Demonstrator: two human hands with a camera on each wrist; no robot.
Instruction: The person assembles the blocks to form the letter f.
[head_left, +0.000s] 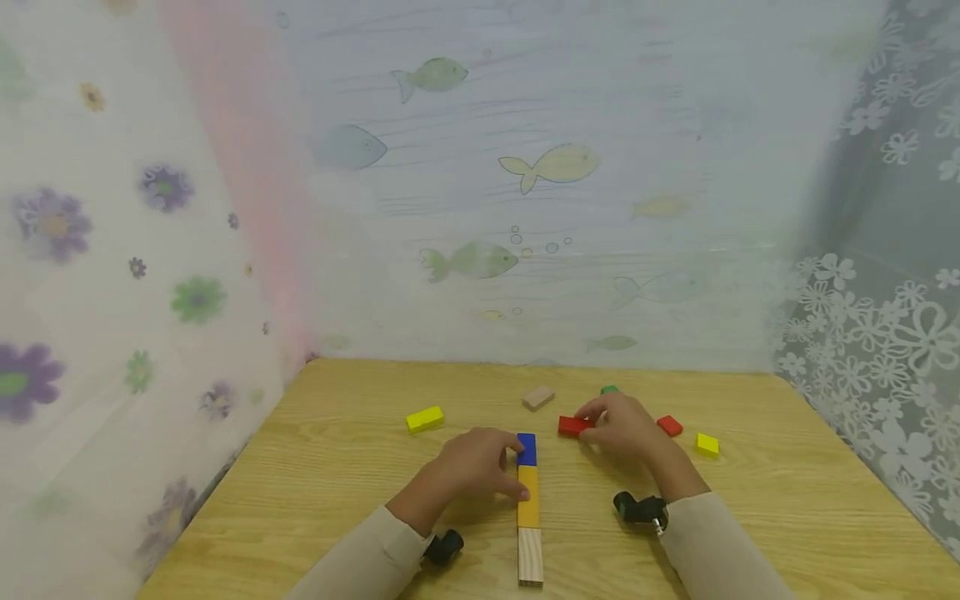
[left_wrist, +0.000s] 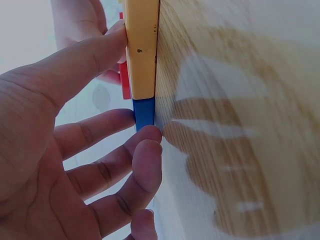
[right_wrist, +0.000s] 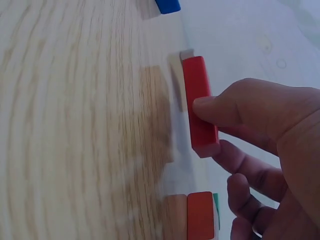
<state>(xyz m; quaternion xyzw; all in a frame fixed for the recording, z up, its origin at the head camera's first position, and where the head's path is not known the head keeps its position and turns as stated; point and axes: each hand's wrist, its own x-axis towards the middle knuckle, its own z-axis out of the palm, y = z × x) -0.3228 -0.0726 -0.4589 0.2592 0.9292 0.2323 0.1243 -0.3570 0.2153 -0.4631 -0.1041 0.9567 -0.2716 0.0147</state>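
Block point(right_wrist: 197, 80), red, oblong, smooth, pinched by right hand point(head_left: 621, 427), left hand point(head_left: 476, 462) spread, touching orange block point(head_left: 529, 510) and blue block point(head_left: 528, 452)

The light wood-grain tabletop point(head_left: 337, 475) extends to a pale translucent sheet point(head_left: 570, 217) printed with fish, bubbles and wavy lines, which hangs along the rear edge. A white sheet point(head_left: 135, 225) with purple and green flower prints covers the left side; a vertical pink band point(head_left: 238, 142) runs between the two. A grey sheet point(head_left: 885, 275) with white flower outlines covers the right side. Five loose blocks lie apart: an oblong yellow block point(head_left: 425, 420) at left, a flat tan wooden block point(head_left: 538, 397) near the rear, a partly visible green block point(head_left: 610, 389), a small flat red block point(head_left: 670, 426) and, just beside it, a small yellow block point(head_left: 707, 445).
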